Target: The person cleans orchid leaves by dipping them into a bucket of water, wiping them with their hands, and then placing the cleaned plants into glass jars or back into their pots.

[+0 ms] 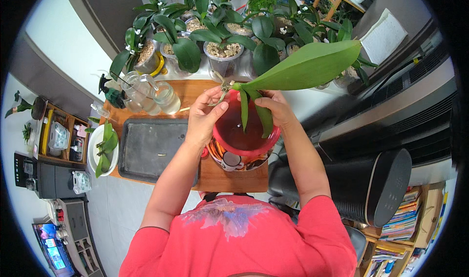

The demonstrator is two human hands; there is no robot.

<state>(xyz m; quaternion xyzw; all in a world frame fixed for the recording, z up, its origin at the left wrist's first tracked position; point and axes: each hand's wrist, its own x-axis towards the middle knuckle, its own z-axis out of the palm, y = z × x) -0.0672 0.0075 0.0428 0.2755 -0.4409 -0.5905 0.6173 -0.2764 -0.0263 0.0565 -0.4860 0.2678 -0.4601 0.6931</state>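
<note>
Between my hands is a bare-rooted orchid plant (304, 68) with one long leaf pointing right and smaller leaves hanging down. My left hand (207, 112) has its fingers and thumb around the pale roots and stem base. With my right hand (276, 106) I pinch a lower leaf between thumb and fingers. Right beneath the plant is a red bowl (242, 152) holding dark reddish liquid, with a small white speck in it. The bowl rests on a round tin or mat with printed pictures (234, 163), on a wooden table (234, 183).
A black tray (154, 145) with a small scrap lies left of my forearm. Beyond it stand glass jars (168, 99) of liquid and a green spray bottle (111, 93). A white bowl (91, 148) holds leafy cuttings. Several potted orchids (223, 53) line the back; a black appliance (388, 187) is at right.
</note>
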